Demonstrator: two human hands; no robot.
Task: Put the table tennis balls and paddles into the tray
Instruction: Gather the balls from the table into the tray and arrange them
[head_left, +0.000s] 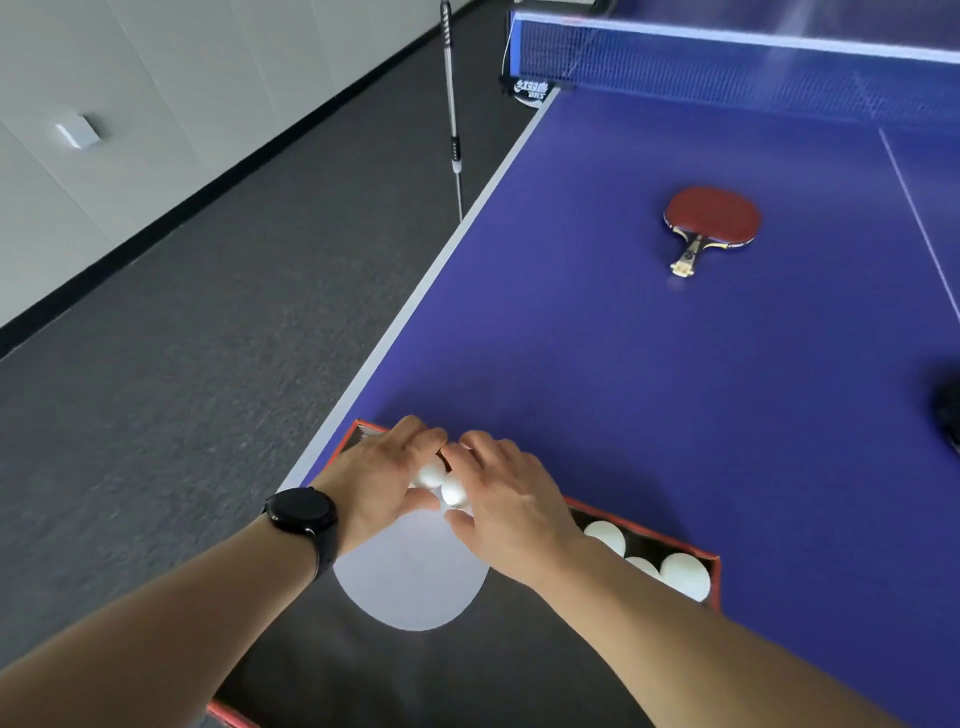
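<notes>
Head view: left hand (382, 467) and right hand (511, 499) meet over the tray (714, 571), each cupping a white ball (431, 474). More balls (684, 574) lie inside; red paddle (711, 218) lies well beyond it, toward the net (727, 57).

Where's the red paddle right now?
The red paddle lies flat on the blue table, upper right of the head view, between the net and the red-rimmed tray.

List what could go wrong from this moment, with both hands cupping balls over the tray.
The left hand and right hand share a loose grip on two white balls; one could slip, bounce off the tray and roll away. The red paddle still lies far upfield, a long reach.
</notes>
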